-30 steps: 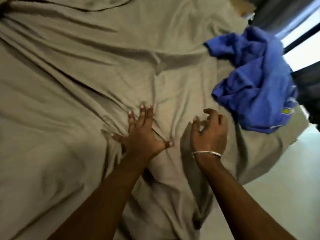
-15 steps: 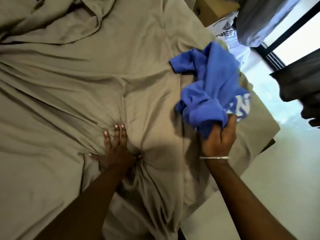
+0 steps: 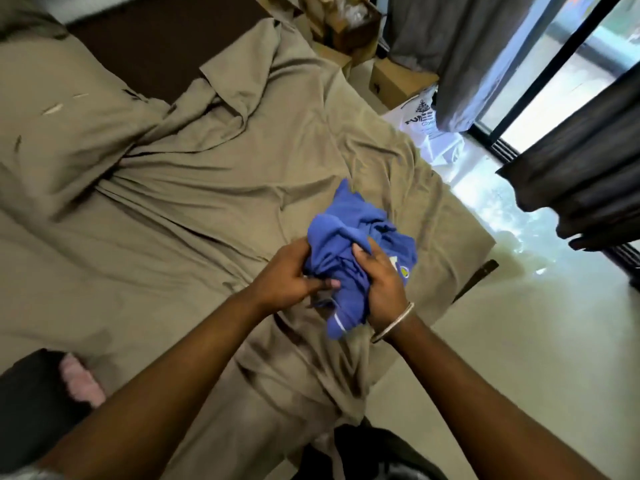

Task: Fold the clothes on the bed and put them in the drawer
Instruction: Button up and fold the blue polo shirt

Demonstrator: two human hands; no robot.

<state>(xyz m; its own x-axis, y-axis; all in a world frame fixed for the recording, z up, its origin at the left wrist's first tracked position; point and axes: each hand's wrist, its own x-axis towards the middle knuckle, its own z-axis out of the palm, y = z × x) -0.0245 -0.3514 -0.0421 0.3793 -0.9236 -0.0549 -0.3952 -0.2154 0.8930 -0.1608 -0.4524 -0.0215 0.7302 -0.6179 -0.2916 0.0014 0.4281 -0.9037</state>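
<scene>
A crumpled blue garment [image 3: 341, 233] with a white and yellow print is bunched between both my hands, just above the bed's near right corner. My left hand [image 3: 287, 278] grips its left side, fingers curled into the cloth. My right hand [image 3: 382, 282], with a metal bangle at the wrist, grips the right side from above. The bed [image 3: 156, 209] is covered with a wrinkled tan sheet. No drawer is in view.
Cardboard boxes [image 3: 394, 81] and a white printed bag [image 3: 422, 119] stand on the floor past the bed's far right side. Dark curtains [image 3: 581, 168] hang by a glass door at the right. A pink cloth [image 3: 81, 382] lies at the lower left.
My right hand took hold of the blue garment and pulled it toward me. My left hand left the sheet and took hold of the garment too. The view lifted, showing more of the room.
</scene>
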